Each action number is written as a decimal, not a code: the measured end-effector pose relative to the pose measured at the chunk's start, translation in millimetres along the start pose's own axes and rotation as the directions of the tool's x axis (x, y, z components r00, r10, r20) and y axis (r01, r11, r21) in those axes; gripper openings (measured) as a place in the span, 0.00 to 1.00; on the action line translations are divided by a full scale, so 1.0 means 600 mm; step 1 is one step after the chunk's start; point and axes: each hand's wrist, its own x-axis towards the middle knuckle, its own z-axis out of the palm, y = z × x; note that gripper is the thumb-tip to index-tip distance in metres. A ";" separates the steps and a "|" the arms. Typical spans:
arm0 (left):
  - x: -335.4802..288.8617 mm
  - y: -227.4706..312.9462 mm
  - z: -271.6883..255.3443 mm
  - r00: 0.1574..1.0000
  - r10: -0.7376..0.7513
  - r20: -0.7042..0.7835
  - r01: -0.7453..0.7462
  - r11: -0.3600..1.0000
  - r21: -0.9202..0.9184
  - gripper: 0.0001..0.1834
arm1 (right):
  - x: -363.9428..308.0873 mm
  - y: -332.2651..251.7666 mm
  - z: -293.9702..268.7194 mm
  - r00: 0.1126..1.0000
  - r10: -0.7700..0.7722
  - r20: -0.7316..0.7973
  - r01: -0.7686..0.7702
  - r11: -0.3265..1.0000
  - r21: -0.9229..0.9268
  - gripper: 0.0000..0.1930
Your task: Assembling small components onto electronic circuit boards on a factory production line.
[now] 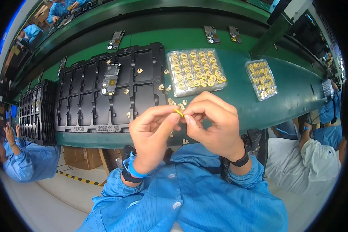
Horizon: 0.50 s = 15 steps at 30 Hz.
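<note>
Pinched between the fingertips of both hands is a small yellow coin cell, turned nearly edge-on. My left hand grips its left side with thumb and index finger. From the right, my right hand closes thumb and index finger on the other end. Small pale C-shaped pieces lie scattered on the bench around and below my hands. Just beyond them stands a clear plastic tray filled with rows of yellow coin cells.
To the left a large black compartment tray carries one circuit board. Stacked black trays stand farther left. A smaller clear tray of coin cells sits right. More boards lie along the far side; people in blue work at both sides.
</note>
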 end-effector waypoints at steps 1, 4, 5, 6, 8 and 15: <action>0.001 0.006 0.004 1.000 -0.023 -0.017 0.025 0.996 0.088 0.13 | 0.000 0.000 0.000 1.000 -0.004 0.010 0.004 0.999 -0.036 0.07; -0.002 0.012 0.013 0.999 -0.009 0.042 0.006 0.997 0.071 0.15 | -0.005 -0.001 0.005 0.999 0.032 0.021 -0.030 0.998 -0.060 0.07; -0.001 0.009 0.009 0.999 -0.010 0.041 0.008 0.997 0.071 0.15 | -0.007 0.000 0.005 0.999 0.033 0.022 -0.032 0.998 -0.059 0.07; 0.002 0.003 0.001 0.997 -0.010 0.073 0.003 0.996 0.090 0.13 | -0.007 0.001 0.004 0.999 0.027 0.024 -0.025 0.997 -0.066 0.08; 0.006 0.004 -0.007 0.994 -0.010 0.105 -0.002 0.994 0.110 0.12 | -0.009 0.006 0.005 0.999 0.020 0.027 -0.018 0.997 -0.072 0.08; 0.025 0.004 -0.010 0.960 0.138 0.245 -0.229 0.889 0.396 0.12 | -0.038 0.017 -0.015 0.973 0.115 -0.202 -0.110 0.993 0.035 0.07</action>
